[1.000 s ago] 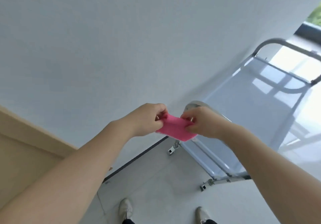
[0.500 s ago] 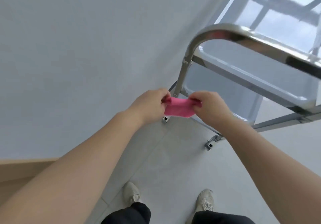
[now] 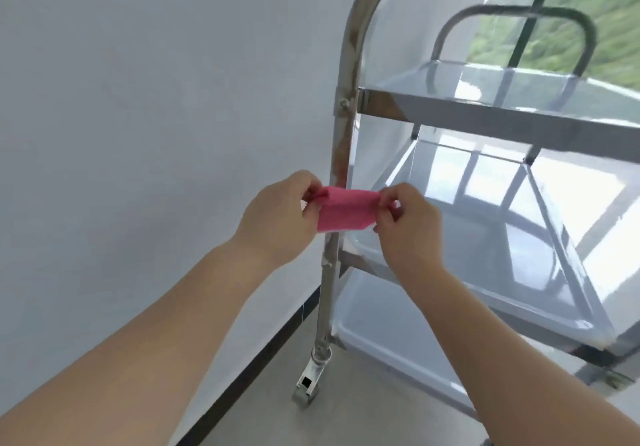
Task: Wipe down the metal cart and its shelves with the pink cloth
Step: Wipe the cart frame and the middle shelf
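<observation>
Both hands pinch the pink cloth [image 3: 344, 213] stretched between them: the left hand [image 3: 277, 215] grips its left end, the right hand [image 3: 408, 224] its right end. The cloth hangs in front of the metal cart [image 3: 485, 175], across its near upright post [image 3: 341, 127], level with the middle shelf [image 3: 519, 238].

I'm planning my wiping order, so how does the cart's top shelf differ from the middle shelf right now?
The top shelf sits high, so mostly its front rim shows; the middle shelf lies lower, its tray surface open to view. The top shelf mirrors green hillside; the middle shelf mirrors bright window panes. The pink cloth, held between the left hand and right hand, is level with the middle shelf, well below the top one. Both are shiny metal trays with raised rims.
</observation>
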Demonstrator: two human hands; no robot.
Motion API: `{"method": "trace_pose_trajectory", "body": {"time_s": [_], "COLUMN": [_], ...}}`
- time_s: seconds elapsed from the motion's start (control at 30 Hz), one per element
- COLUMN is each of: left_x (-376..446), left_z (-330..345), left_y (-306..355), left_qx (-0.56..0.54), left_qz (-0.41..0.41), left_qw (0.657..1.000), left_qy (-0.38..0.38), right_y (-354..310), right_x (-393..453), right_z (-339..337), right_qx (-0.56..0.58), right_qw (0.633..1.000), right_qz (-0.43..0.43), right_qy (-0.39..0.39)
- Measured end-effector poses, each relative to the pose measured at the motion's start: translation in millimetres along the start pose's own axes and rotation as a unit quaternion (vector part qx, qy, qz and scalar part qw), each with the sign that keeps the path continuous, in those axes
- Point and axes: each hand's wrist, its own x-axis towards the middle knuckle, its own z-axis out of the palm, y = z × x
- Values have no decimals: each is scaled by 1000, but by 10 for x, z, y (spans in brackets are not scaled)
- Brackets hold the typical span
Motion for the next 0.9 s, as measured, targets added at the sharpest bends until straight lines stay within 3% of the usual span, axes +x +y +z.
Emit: {"method": "trace_pose_trajectory", "body": {"time_s": [0.3,0.67,0.9], "left_x": [368,461,46], "left_z": [-184,-109,167], "left_y": [187,109,-284], "left_qx": [-100,-195,-146], "left_qz": [-15,-36,-87], "left_qw": [989,977,976], "left_qy": [107,75,137], "right_y": [-396,-382,-343], "right_x": [459,436,584], "right_z": [120,543,589], "right_qx": [97,183,203], "right_qw": [990,983,979], "right_qz": [-62,13,12], "right_qy": [77,1,-12]}}
